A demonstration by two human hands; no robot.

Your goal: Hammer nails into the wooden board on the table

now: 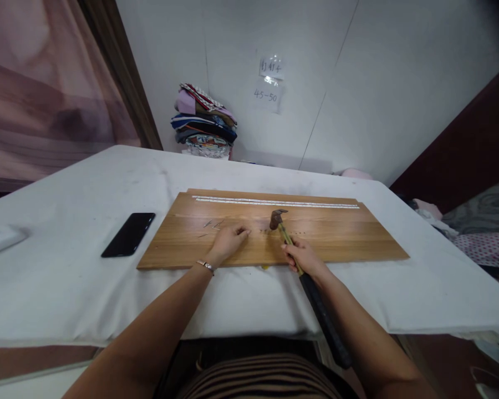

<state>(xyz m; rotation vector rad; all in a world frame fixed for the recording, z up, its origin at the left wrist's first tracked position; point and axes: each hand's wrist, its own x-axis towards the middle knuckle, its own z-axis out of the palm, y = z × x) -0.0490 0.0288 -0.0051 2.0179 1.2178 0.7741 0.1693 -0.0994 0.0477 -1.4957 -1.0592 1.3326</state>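
Note:
My right hand is closed around a claw hammer, gripping its yellowish shaft above the long black grip. The rusty hammer head hangs just over the wooden board. My left hand, fingers pinched together, rests low over the board with what looks like a nail at the fingertips, mostly hidden. Between the left fingers and the hammer, and on beyond it, a row of small nails stands in the wood. Several loose nails lie on the board left of my left hand.
Two white measuring strips run along the board's far side. A black phone lies left of the board on the white tablecloth. Folded clothes are stacked at the back, against a wall with paper notes.

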